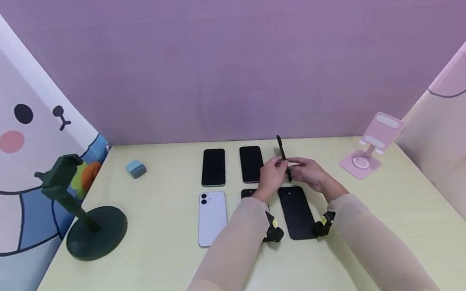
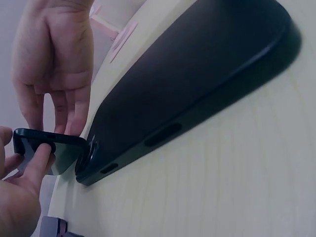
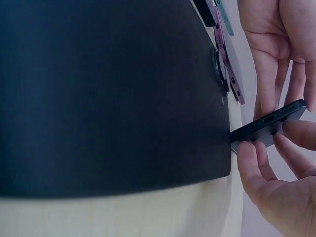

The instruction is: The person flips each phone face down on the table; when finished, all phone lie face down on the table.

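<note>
My left hand [image 1: 274, 175] and right hand [image 1: 310, 173] meet at a dark phone [image 1: 281, 147], seen nearly edge-on in the head view. Both pinch it from opposite sides, with thumbs and fingertips on its faces and edges. The left wrist view shows a left finger flat along the phone [image 2: 49, 136]. In the right wrist view, its port end [image 3: 269, 120] faces the camera. Just in front, below the right hand, a black phone [image 1: 297, 213] lies back up. Another phone [image 1: 248, 193] is mostly hidden under the left wrist.
Two phones with dark screens up, one left [image 1: 213, 167] and one nearer the hands [image 1: 251, 163], lie in the back row. A pale lilac phone [image 1: 212, 218] lies at front left. Around them stand a dark green phone stand [image 1: 97, 231], a blue charger plug [image 1: 136, 169] and a pink phone stand [image 1: 380, 132].
</note>
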Tool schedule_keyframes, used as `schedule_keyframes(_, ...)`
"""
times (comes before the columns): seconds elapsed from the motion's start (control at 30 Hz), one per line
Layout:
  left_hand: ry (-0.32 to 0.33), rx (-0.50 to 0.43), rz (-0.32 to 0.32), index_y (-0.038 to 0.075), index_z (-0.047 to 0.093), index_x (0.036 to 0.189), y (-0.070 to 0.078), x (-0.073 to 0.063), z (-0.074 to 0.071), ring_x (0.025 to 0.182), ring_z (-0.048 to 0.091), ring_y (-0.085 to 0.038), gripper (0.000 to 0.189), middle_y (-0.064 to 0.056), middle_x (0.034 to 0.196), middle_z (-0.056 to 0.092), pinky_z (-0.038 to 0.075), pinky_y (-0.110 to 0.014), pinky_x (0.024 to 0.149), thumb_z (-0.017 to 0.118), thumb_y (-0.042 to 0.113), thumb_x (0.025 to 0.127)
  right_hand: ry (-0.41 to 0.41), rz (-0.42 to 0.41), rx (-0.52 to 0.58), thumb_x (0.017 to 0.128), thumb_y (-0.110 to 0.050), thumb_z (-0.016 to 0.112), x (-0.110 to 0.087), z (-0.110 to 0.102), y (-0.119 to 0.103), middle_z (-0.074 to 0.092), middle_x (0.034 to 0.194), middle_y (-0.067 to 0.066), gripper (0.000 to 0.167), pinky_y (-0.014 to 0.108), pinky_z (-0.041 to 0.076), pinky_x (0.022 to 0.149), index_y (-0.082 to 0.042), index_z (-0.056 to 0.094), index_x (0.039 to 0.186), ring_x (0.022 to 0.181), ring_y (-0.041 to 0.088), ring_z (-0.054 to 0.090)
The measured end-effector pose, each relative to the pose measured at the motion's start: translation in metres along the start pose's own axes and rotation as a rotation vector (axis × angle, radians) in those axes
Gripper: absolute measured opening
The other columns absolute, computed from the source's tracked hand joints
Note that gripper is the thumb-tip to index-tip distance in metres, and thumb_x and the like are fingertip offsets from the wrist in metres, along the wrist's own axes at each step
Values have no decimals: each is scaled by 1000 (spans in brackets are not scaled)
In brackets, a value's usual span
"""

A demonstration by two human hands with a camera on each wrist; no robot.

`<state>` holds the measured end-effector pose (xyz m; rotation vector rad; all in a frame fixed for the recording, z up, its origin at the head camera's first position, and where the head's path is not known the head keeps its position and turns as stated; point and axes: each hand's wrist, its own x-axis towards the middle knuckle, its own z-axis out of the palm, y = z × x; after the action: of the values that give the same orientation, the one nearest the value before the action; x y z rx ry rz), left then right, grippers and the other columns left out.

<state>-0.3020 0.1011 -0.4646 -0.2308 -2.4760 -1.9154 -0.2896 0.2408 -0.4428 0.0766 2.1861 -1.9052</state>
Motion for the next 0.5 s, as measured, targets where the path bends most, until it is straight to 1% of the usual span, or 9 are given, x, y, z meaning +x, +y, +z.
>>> schedule_keyframes(0.1, 0, 33, 2, 2, 61, 129, -2, 1, -2, 96, 65, -18, 39, -9, 106, 70, 51, -26, 80, 62, 23, 97, 0, -3, -25, 98, 3, 47, 1, 0, 1, 61, 102, 5, 47, 36, 50, 89, 12, 37, 143, 95, 15, 61)
schedule_keyframes(0.17, -5, 42, 6, 3, 58, 133, -3, 2, -3, 99, 65, -18, 42, -10, 109, 69, 51, -27, 82, 62, 23, 97, 8, 4, -48, 98, 2, 49, 2, 1, 2, 60, 104, 8, 46, 34, 52, 86, 11, 39, 142, 92, 14, 61)
schedule_keyframes(0.3, -33, 69, 21, 5, 50, 140, -5, 2, -6, 101, 64, -16, 46, -10, 114, 67, 51, -28, 84, 61, 17, 97, 27, 23, -112, 97, 2, 49, 5, 1, 4, 57, 116, 19, 45, 26, 51, 78, 10, 41, 141, 88, 10, 58)
schedule_keyframes(0.4, -33, 146, 41, 5, 53, 136, -5, 0, -8, 100, 64, -15, 40, -10, 114, 67, 51, -26, 81, 59, 13, 98, 45, 35, -167, 97, 2, 50, 7, 1, 6, 54, 124, 26, 44, 22, 50, 73, 10, 43, 139, 86, 10, 56)
schedule_keyframes(0.5, -22, 232, 51, 5, 58, 130, -5, -3, -10, 102, 64, -18, 34, -12, 116, 67, 51, -27, 82, 60, 14, 97, 67, 48, -220, 97, 2, 52, 8, 1, 6, 53, 126, 28, 42, 21, 48, 70, 10, 46, 138, 85, 12, 56)
